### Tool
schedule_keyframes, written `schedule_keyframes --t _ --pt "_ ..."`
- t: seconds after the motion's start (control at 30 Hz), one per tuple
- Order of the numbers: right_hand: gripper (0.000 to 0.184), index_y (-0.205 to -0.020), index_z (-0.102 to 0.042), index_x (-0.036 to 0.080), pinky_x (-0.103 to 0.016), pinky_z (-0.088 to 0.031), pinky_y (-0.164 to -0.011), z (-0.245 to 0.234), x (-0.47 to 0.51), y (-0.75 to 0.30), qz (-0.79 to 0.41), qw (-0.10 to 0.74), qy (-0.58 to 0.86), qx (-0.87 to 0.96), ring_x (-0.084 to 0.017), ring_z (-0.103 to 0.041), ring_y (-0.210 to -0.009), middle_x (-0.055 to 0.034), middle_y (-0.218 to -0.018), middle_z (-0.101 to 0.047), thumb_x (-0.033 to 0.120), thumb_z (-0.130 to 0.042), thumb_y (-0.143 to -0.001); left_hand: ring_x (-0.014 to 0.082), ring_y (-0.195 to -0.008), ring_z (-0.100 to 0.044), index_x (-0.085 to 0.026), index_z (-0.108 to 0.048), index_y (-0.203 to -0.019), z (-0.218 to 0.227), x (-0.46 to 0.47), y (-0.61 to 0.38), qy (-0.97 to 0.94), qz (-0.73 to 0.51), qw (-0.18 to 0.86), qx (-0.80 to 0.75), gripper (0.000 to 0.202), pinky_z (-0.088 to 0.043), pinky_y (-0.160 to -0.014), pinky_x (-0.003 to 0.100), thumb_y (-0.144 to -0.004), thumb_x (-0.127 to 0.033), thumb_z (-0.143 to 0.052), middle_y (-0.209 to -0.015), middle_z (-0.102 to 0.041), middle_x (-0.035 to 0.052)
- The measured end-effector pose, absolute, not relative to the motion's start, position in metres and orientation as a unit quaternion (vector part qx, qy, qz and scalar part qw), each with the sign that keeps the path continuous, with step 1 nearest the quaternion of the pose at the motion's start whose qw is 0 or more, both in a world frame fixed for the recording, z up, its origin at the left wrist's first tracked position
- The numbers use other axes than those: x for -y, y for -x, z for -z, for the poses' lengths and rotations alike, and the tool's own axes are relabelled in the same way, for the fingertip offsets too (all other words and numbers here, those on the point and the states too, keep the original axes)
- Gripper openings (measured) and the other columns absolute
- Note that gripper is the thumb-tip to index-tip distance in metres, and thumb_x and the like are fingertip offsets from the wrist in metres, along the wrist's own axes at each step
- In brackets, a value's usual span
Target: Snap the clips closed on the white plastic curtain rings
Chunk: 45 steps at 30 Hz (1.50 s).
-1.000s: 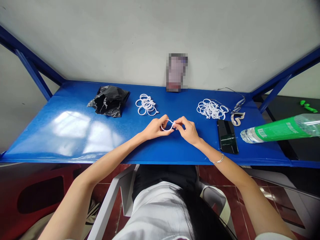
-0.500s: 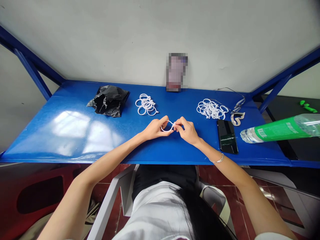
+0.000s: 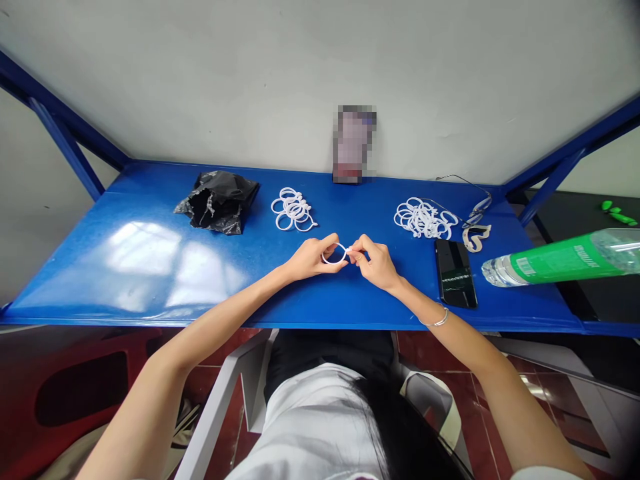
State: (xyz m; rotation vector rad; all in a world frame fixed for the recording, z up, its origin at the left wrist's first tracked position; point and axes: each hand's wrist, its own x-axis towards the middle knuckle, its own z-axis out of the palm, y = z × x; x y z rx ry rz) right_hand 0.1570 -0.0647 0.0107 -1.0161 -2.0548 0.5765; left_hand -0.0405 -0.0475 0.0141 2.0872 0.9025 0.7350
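Observation:
A thin white plastic ring (image 3: pixel 334 254) is held between both my hands over the middle of the blue table (image 3: pixel 150 253). My left hand (image 3: pixel 313 257) pinches its left side with closed fingers. My right hand (image 3: pixel 376 261) pinches its right end, fingers curled. A small pile of white rings (image 3: pixel 293 209) lies behind my left hand. A larger, looser pile of white rings (image 3: pixel 424 218) lies behind and to the right of my right hand.
A crumpled black plastic bag (image 3: pixel 219 199) sits at the back left. A dark phone (image 3: pixel 454 273) lies flat right of my right hand, beside a heart-shaped piece (image 3: pixel 475 237) and a green-labelled bottle (image 3: pixel 560 257) lying on its side. A blurred upright object (image 3: pixel 354 143) leans against the wall.

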Motion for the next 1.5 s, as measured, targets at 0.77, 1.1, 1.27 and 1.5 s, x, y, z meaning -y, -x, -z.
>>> schedule_keyframes --t 0.77,1.1,1.27,1.5 --pt "0.032 -0.119 -0.056 0.017 -0.053 -0.040 -0.099 -0.032 0.032 -0.201 0.033 0.208 0.620 0.756 -0.035 -0.046 -0.124 -0.0163 -0.130 -0.056 0.030 -0.040 -0.096 0.0272 -0.103 -0.055 -0.018 -0.053 -0.103 -0.020 0.011 0.076 -0.756 -0.307 0.002 -0.578 0.029 -0.044 -0.088 0.037 -0.087 -0.040 -0.060 -0.102 -0.060 0.0112" --pt "0.054 -0.136 -0.045 0.013 -0.066 -0.040 -0.094 -0.021 0.011 -0.260 0.035 0.114 0.738 0.665 -0.046 -0.040 -0.128 -0.0254 -0.144 -0.041 0.047 -0.036 -0.095 0.0342 -0.111 -0.051 -0.018 -0.053 -0.109 -0.011 -0.004 0.090 -0.729 -0.229 -0.003 -0.645 0.033 -0.045 -0.088 0.043 -0.087 -0.042 -0.058 -0.115 -0.054 0.0163" --pt "0.050 -0.134 -0.048 0.015 -0.062 -0.046 -0.091 -0.016 0.009 -0.259 0.012 0.085 0.725 0.684 -0.043 -0.047 -0.123 -0.0227 -0.138 -0.049 0.044 -0.039 -0.094 0.0333 -0.109 -0.051 -0.018 -0.054 -0.109 -0.003 -0.007 0.090 -0.735 -0.210 -0.001 -0.645 0.033 -0.044 -0.086 0.042 -0.088 -0.044 -0.055 -0.112 -0.054 0.0160" --pt "0.041 -0.127 -0.054 0.016 -0.058 -0.048 -0.090 -0.024 0.015 -0.244 0.009 0.066 0.705 0.706 -0.041 -0.049 -0.122 -0.0211 -0.138 -0.049 0.033 -0.042 -0.093 0.0337 -0.110 -0.050 -0.016 -0.054 -0.110 -0.002 -0.006 0.089 -0.744 -0.186 0.000 -0.642 0.035 -0.044 -0.085 0.041 -0.088 -0.044 -0.057 -0.115 -0.052 0.0167"
